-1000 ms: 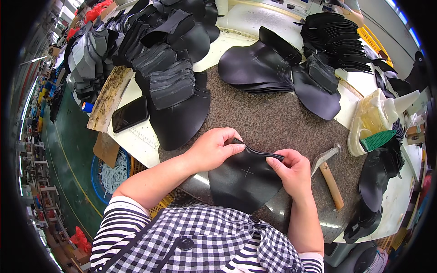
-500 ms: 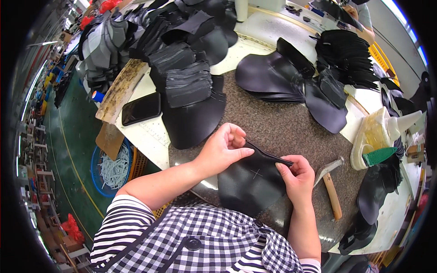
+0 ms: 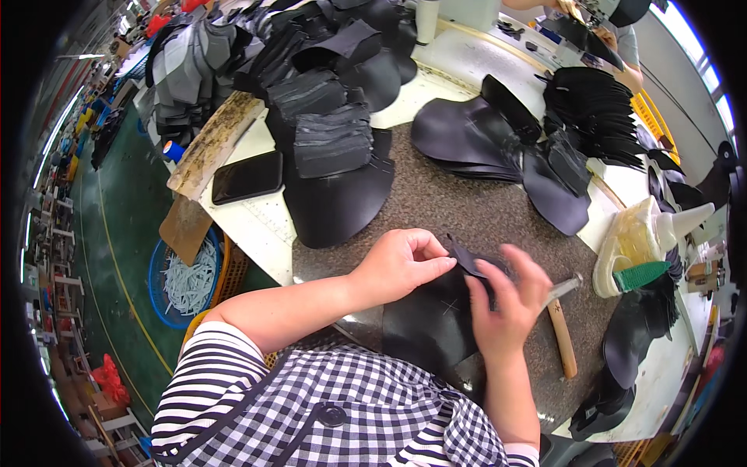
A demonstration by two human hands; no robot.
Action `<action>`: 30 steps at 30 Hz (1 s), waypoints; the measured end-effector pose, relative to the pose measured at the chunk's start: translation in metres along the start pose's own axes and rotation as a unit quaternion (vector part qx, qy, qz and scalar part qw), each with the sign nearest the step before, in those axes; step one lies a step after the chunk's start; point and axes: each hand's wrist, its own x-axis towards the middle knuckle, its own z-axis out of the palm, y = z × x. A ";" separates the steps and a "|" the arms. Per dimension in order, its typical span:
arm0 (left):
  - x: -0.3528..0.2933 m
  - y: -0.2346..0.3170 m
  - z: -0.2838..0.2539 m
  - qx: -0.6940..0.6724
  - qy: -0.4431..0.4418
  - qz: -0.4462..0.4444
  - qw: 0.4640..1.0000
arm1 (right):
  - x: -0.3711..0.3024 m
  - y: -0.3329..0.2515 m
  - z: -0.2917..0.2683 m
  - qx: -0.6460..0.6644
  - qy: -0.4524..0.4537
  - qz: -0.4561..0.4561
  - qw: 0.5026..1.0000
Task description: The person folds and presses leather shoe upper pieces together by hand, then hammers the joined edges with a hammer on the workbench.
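Observation:
A black leather piece (image 3: pixel 424 325) with a pale cross mark lies on the speckled stone slab (image 3: pixel 436 202) in front of me. My left hand (image 3: pixel 405 267) pinches its far edge between thumb and fingers, and a folded flap of that edge stands up beside the fingertips. My right hand (image 3: pixel 506 303) is at the right end of the same edge, its fingers spread and partly smeared by motion. Whether its fingertips touch the leather is hard to see. Right of this hand lies a hammer (image 3: pixel 563 338) with a wooden handle.
Black cut pieces (image 3: pixel 334 206) are stacked left of the slab, beside a phone (image 3: pixel 247 177). More pieces (image 3: pixel 467 132) lie at its far side. A glue bottle (image 3: pixel 634 241) with a green brush stands right. A blue basket (image 3: pixel 159 292) holds pale strips. Another person's arm (image 3: pixel 629 54) shows far right.
My right hand has loosened its pinch on the folded edge, and its fingers have spread. My left hand has shifted slightly right and nearer, still pinching. The edge's right part is no longer drawn taut.

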 end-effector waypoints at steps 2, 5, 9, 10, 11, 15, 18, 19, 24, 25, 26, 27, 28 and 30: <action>0.001 0.008 0.009 0.025 -0.004 0.035 0.999 | -0.006 0.000 0.010 0.114 -0.040 0.048 0.992; 0.004 0.007 0.016 0.038 -0.019 0.081 0.996 | -0.004 0.006 0.008 0.164 -0.029 0.100 0.981; 0.009 0.002 0.018 0.044 -0.047 0.071 0.995 | -0.003 0.012 0.003 0.217 -0.087 0.192 0.953; 0.010 0.003 0.019 0.044 -0.049 0.070 0.995 | -0.004 0.014 0.002 0.236 -0.116 0.238 0.935; 0.012 0.003 0.020 0.041 -0.050 0.049 0.997 | -0.006 0.016 0.003 0.236 -0.116 0.240 0.935; 0.017 -0.005 0.024 0.026 -0.055 0.026 0.998 | -0.011 0.024 0.005 0.335 -0.144 0.365 0.857; 0.018 -0.005 0.024 0.026 -0.064 0.022 0.997 | -0.013 0.027 0.006 0.371 -0.153 0.404 0.822; 0.019 -0.005 0.024 0.026 -0.065 0.022 0.997 | -0.013 0.029 0.006 0.387 -0.158 0.418 0.806; 0.019 -0.006 0.022 0.016 -0.086 0.054 0.995 | -0.014 0.033 -0.001 0.467 -0.116 0.409 0.776; 0.020 -0.007 0.021 0.017 -0.087 0.054 0.995 | -0.015 0.034 -0.002 0.469 -0.083 0.383 0.792; 0.020 -0.007 0.018 -0.004 -0.081 0.053 0.995 | -0.016 0.037 -0.002 0.469 -0.081 0.384 0.792; 0.020 -0.008 0.016 -0.025 -0.075 0.051 0.996 | -0.017 0.041 -0.001 0.375 -0.067 0.340 0.860; 0.020 -0.009 0.015 -0.024 -0.078 0.051 0.995 | -0.017 0.045 -0.001 0.274 -0.052 0.292 0.915; 0.018 -0.011 0.013 -0.064 -0.056 0.092 0.992 | -0.017 0.048 -0.003 0.276 -0.073 0.302 0.910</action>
